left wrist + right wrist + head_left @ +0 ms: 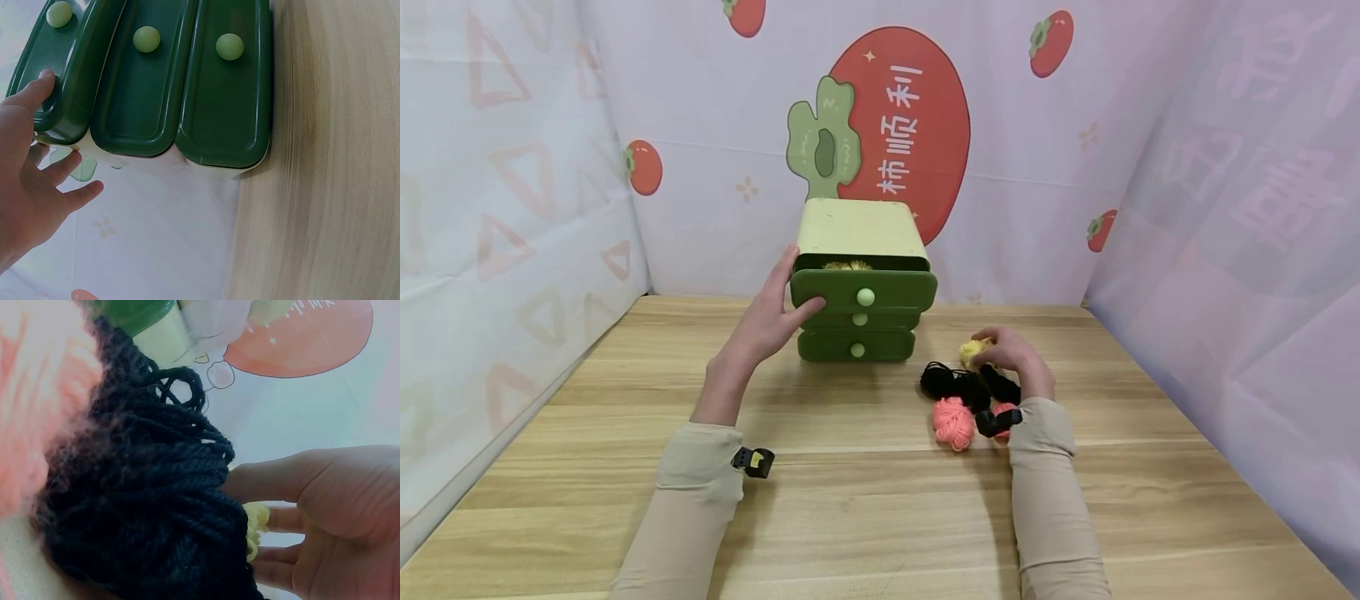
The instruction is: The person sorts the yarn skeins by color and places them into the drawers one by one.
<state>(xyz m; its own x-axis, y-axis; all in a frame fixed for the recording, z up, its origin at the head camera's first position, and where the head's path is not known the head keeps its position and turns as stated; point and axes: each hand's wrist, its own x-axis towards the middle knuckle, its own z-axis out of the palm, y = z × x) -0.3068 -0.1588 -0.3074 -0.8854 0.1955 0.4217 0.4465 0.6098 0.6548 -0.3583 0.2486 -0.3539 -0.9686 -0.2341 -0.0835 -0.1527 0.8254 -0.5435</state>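
While, in the head view, the top drawer (898, 293) is apparently steadied by the spread left hand (766, 321), yellow yarn (967, 350) on the desk (850, 517) is pinched by the right hand (1013, 352). From the left wrist, the drawer front (59, 50) is thumb-braced; from the right, the yarn is mostly hidden by black yarn (150, 487).

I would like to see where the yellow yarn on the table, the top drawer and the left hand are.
Yellow yarn (967, 352): head view, on its uncovered strands.
Top drawer (866, 280): head view, upper middle of its green front.
Left hand (764, 323): head view, on its back.
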